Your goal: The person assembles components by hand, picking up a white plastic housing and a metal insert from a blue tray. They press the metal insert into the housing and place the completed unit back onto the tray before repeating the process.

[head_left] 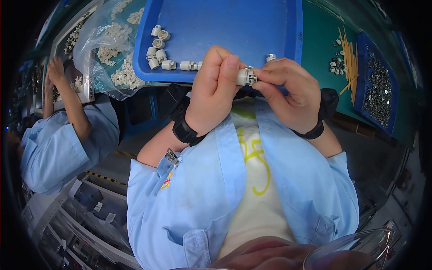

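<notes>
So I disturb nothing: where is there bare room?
The blue tray is bare across its upper middle, beyond left hand and right hand. Green table also shows bare between tray and shiny bits beside tan sticks. Crowded: the tray's lower left, with white caps; farther left, heaped white pieces.

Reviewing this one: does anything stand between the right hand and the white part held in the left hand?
Nothing visible does. The left hand holds the white part by its left end, and the right hand has its fingertips at the opposite end; whether they pinch a tiny piece there is too small to tell.
</notes>
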Demonstrator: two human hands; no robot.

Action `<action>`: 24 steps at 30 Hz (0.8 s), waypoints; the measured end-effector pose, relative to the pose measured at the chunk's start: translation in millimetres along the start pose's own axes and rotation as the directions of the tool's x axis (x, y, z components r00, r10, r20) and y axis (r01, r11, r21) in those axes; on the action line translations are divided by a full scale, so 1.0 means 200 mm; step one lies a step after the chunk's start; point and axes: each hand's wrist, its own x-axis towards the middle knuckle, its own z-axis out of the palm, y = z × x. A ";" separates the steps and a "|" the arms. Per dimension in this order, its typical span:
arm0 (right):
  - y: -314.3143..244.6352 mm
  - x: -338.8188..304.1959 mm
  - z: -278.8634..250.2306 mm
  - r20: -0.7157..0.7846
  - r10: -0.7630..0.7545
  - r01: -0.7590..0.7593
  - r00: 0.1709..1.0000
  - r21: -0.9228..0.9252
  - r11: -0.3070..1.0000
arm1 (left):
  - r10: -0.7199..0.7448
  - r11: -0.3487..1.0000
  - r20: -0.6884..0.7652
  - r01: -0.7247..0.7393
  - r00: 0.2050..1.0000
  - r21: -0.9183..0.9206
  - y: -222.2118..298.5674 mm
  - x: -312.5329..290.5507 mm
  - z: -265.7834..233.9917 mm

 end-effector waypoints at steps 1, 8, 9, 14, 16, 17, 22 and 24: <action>0.00 0.00 0.00 -0.001 0.040 -0.040 0.999 0.021 0.999 | 0.012 1.000 -0.009 -0.012 1.000 -0.002 0.00 0.00 0.00; 0.00 -0.01 0.04 0.014 0.050 -0.051 0.999 0.057 0.997 | 0.083 0.987 -0.054 -0.075 0.995 0.144 -0.04 -0.02 -0.03; 0.00 0.00 0.04 0.018 0.052 -0.053 0.998 0.066 0.996 | 0.100 0.981 -0.074 -0.085 0.992 0.174 -0.04 -0.02 -0.03; 0.01 0.02 0.07 0.010 -0.065 0.065 0.998 -0.006 0.998 | 0.083 0.971 -0.085 -0.061 0.993 0.231 -0.06 -0.01 -0.05; 0.00 0.01 0.08 -0.011 -0.104 0.103 0.995 -0.064 0.993 | 0.107 0.973 -0.135 -0.076 0.985 0.219 -0.06 -0.01 -0.04; 0.00 0.01 0.09 -0.022 -0.124 0.122 0.992 -0.094 0.988 | 0.120 0.973 -0.160 -0.084 0.980 0.213 -0.06 -0.01 -0.03; 0.00 -0.01 0.12 -0.083 -0.139 0.126 0.987 -0.144 0.982 | 0.009 0.994 -0.175 0.010 0.985 0.109 -0.05 0.00 -0.02; 0.00 -0.01 0.13 -0.103 -0.142 0.131 0.984 -0.113 0.985 | -0.018 0.997 -0.187 0.032 0.982 0.070 -0.04 0.00 -0.02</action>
